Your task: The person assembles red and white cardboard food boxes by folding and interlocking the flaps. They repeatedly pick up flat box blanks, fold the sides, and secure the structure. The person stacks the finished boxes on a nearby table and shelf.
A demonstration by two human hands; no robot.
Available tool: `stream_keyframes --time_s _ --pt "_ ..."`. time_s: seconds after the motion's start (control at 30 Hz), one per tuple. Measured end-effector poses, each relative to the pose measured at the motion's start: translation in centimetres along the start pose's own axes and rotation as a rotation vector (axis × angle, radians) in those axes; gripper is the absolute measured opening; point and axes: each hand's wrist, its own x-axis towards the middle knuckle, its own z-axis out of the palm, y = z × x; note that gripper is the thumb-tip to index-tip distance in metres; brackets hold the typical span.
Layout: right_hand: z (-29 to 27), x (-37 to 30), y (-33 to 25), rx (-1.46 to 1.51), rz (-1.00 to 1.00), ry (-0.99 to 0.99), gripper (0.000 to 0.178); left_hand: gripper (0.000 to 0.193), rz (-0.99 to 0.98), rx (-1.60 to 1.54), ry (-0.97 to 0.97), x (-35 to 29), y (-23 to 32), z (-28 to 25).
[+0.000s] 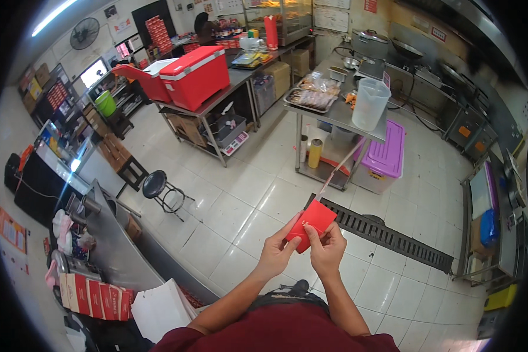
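Observation:
In front of my body I hold a small red cardboard carton between both hands, tilted over the tiled floor. My left hand grips its left side and lower edge, thumb on the near face. The right hand is closed on the right side, with its thumb pressed to the same face near a small pale mark. Whether the carton is folded flat or partly formed is hard to tell. Its far side and several fingertips behind it are hidden.
Left of me is a steel counter with red-and-white cartons near its close end. A black stool stands beyond it. Ahead are a red cooler box, a steel table with a plastic jug, a purple-lidded bin and a floor drain.

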Motion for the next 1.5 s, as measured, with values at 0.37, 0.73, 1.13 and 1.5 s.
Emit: stream_keyframes --time_s 0.37,0.73,1.13,1.5 --pt "-8.6 8.6 3.2 0.498 0.374 0.151 0.041 0.060 0.270 0.898 -0.018 8.2 -0.2 2.3" --pt "-7.3 18.3 3.9 -0.624 -0.273 0.379 0.024 0.072 -0.038 0.129 -0.125 19.3 -1.1 0.7" --pt "-5.4 24.1 3.9 0.676 0.421 0.291 0.032 0.076 0.349 0.496 -0.168 27.2 -2.7 1.9" --pt "-5.0 23.1 5.7 0.689 0.247 0.650 0.018 0.076 0.182 0.231 -0.146 27.6 -5.2 4.7"
